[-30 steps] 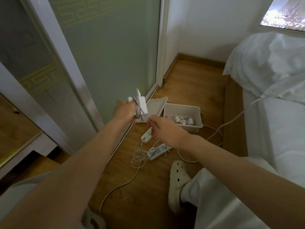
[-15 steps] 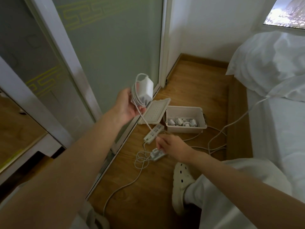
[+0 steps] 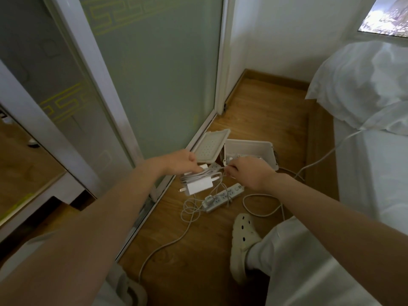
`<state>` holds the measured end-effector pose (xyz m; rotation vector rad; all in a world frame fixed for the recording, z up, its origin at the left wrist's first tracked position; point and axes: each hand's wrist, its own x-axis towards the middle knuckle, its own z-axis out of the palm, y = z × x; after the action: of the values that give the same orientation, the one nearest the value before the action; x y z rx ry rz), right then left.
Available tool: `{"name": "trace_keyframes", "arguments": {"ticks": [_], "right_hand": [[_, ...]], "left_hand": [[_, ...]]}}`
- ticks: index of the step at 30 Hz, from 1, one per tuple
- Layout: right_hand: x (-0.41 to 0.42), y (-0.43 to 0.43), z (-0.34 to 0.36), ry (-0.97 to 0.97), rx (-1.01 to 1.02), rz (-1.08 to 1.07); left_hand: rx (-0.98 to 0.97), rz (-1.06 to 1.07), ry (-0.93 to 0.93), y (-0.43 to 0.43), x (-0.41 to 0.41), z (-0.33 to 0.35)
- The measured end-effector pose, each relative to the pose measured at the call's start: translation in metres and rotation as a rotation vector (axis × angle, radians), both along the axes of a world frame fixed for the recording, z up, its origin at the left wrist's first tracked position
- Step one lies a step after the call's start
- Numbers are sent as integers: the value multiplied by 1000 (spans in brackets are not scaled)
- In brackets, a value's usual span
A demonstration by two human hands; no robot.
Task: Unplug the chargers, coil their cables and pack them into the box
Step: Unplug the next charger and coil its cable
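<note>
I have the left hand [image 3: 180,161] low over the floor [image 3: 198,272], its fingers curled round the white charger [image 3: 199,187] and the loops of cable [image 3: 198,175] wound across it, so the coil cannot spring loose; the right hand [image 3: 250,173] sits just beside it, fingers closed narrow on what I take to be the cable's free end, likely to tuck it in; the bundle hangs just short of the open box [image 3: 249,145], whose contents I cannot make out; its lid [image 3: 212,149] leans by the glass door [image 3: 165,85]. Below lie a power strip [image 3: 223,196] with something white plugged in, a loose cord [image 3: 189,209] and my shoe [image 3: 245,230]; the right hand partly covers the box mouth, so it must clear first.
</note>
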<state>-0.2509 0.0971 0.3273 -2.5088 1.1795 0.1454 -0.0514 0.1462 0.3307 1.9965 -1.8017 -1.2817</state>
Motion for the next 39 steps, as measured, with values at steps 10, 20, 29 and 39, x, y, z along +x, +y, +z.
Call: {"name": "trace_keyframes", "arguments": {"ticks": [10,20,29,39], "right_hand": [[25,33,3,-154,1,52],[19,54,-6,-167,98,188],[-10,48,-31,-180,174,100],[-18,20,-15,80,18,233]], "left_hand": [[-252,355,-363,2,9,-28],[-51,997,573,-5,-11,-25],[23,884,1033,-1,-29,-11],[214,-234,180,10,-1,9]]}}
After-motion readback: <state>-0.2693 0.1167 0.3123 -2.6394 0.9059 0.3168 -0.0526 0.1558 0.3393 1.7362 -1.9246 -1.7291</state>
